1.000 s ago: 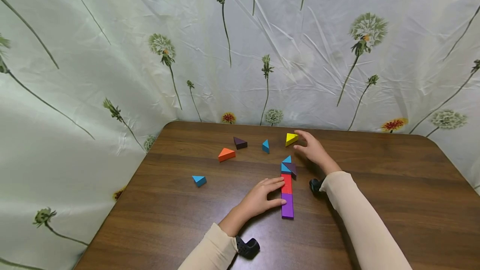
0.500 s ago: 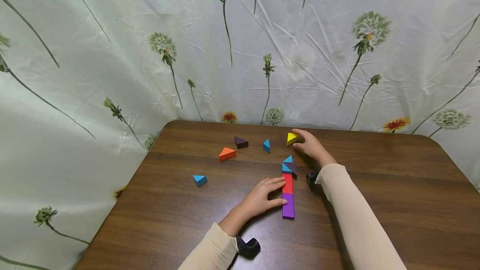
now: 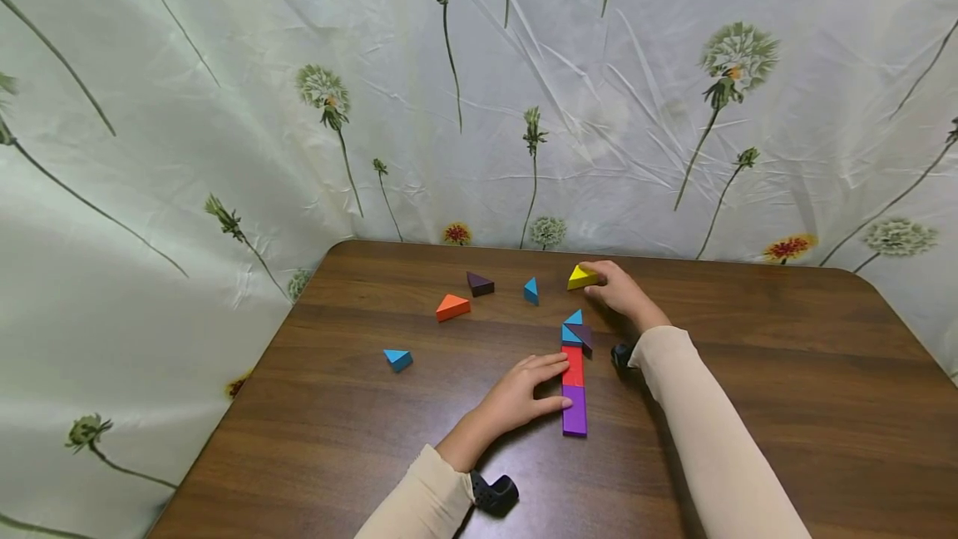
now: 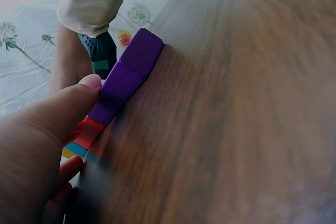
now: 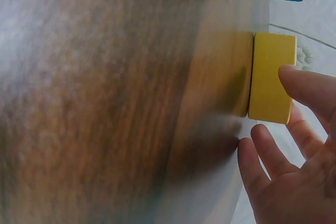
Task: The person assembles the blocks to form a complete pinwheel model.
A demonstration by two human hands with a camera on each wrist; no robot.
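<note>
A row of blocks lies on the table: a purple block point(image 3: 575, 412) nearest, a red block point(image 3: 572, 367) beyond it, then small blue triangular blocks point(image 3: 573, 318) and a dark triangular block point(image 3: 584, 336) at the far end. My left hand point(image 3: 516, 398) rests along the row's left side, fingertips on the red block and thumb on the purple one. Beyond the row, my right hand point(image 3: 619, 291) pinches a yellow triangular block point(image 5: 273, 77) between thumb and index finger. The right wrist view shows the block standing on the table, its other fingers spread below.
Left of the yellow block lie a blue triangular block point(image 3: 530, 291), a dark triangular block point(image 3: 481, 284) and an orange triangular block point(image 3: 452, 308). Another blue triangular block point(image 3: 398, 360) is farther left. A floral curtain point(image 3: 479, 106) hangs behind the wooden table point(image 3: 786, 356).
My right hand has shifted slightly left and closed on the yellow triangular block, which has turned a little. The left hand and the row stay in place.
</note>
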